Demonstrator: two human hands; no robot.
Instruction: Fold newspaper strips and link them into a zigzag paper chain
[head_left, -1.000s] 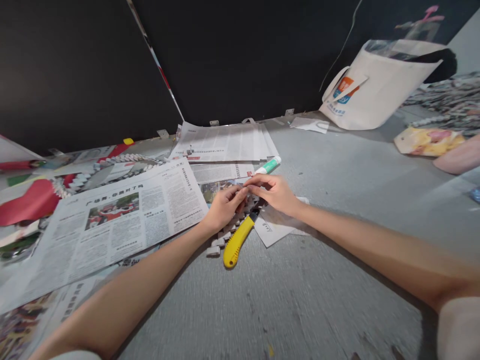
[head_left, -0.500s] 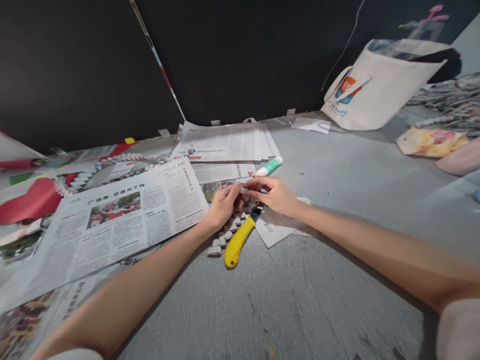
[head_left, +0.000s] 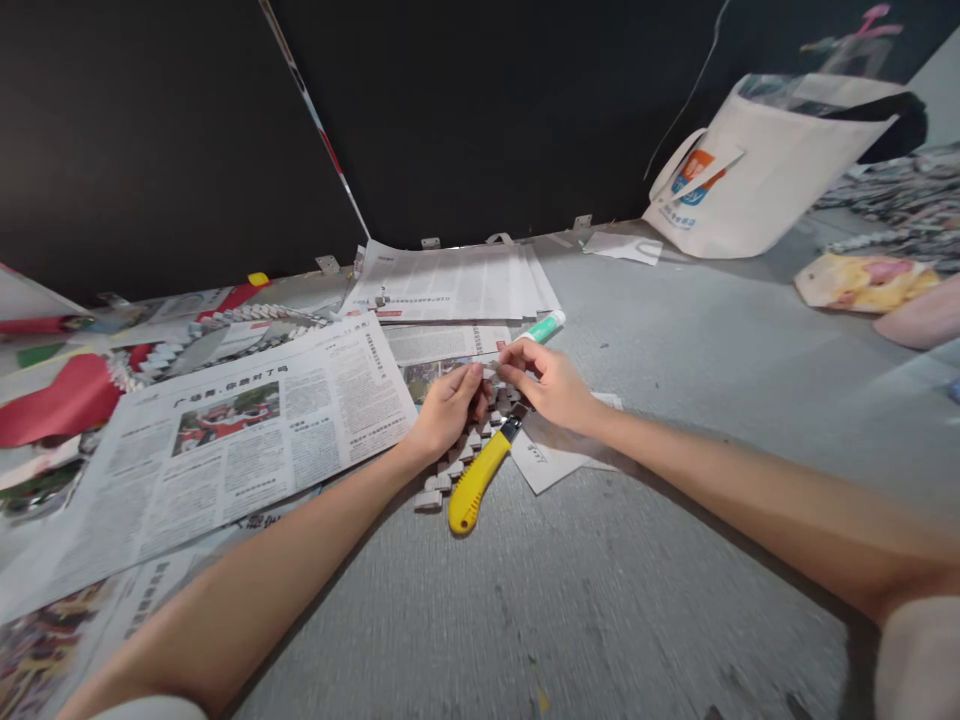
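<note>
Between my fingertips is a small folded strip of paper (head_left: 490, 369). My left hand (head_left: 450, 405) pinches it with the thumb on top, fingers curled. My right hand (head_left: 546, 382) grips its other end between thumb and forefinger. Below them a zigzag chain of folded newspaper (head_left: 448, 470) lies on the grey surface, partly covered by my left hand. A yellow utility knife (head_left: 480, 482) rests beside the chain, blade end toward my right hand. Behind the right hand lies a glue stick (head_left: 544, 327) with a green label. White paper pieces (head_left: 547, 462) sit under my right wrist.
A newspaper sheet (head_left: 247, 430) spreads out on the left, with a newspaper stack (head_left: 450, 283) at the back against the black wall (head_left: 487, 120). At back right stands a white bag (head_left: 765, 180). Red paper (head_left: 60, 400) and another folded chain (head_left: 157, 357) lie far left.
My right fingers have shifted slightly and lifted a little at the paper strip, uncovering more of the chain and the knife's blade end. My left hand stays nearly still.
</note>
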